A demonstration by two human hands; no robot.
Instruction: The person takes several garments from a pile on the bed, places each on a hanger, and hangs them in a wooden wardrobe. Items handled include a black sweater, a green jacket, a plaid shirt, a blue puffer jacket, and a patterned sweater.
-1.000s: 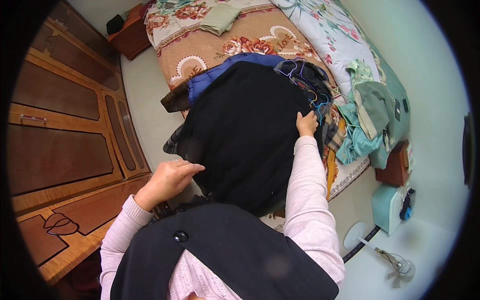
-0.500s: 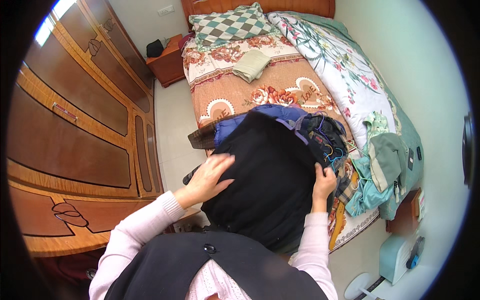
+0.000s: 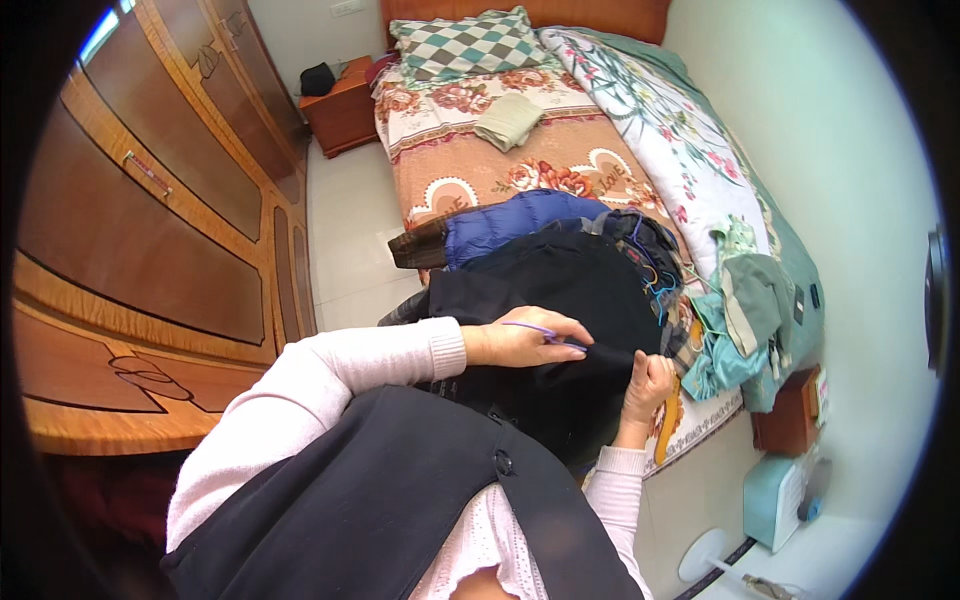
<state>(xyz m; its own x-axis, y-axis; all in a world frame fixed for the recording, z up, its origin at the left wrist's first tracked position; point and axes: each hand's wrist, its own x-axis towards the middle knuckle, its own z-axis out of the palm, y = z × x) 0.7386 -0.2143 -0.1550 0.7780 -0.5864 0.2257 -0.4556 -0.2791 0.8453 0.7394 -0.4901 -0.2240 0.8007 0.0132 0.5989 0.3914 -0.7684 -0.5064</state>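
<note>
A large black garment (image 3: 540, 270) lies over the pile of clothes at the bed's foot, its near part hanging towards me. My left hand (image 3: 525, 338) reaches across it, closed around a thin purple hanger (image 3: 530, 327). Most of that hanger is hidden by the hand and the black cloth. Close by on the right, my right hand (image 3: 648, 388) pinches a raised edge of the garment between thumb and fingers. Beyond the garment lie a blue padded jacket (image 3: 520, 225) and a dark jacket (image 3: 645, 245) with several coloured hangers.
The bed (image 3: 540, 165) carries a folded pale green cloth (image 3: 510, 122), a checked pillow (image 3: 465, 45) and a floral quilt (image 3: 650, 130). Green and teal clothes (image 3: 750, 300) lie at its right corner. A wooden wardrobe (image 3: 150, 250) stands left, a nightstand (image 3: 340, 105) at the far left.
My left hand has moved right across the black garment and now grips a purple hanger. My right hand has come slightly lower, still pinching the cloth. The garment has shifted and folded near my hands.
</note>
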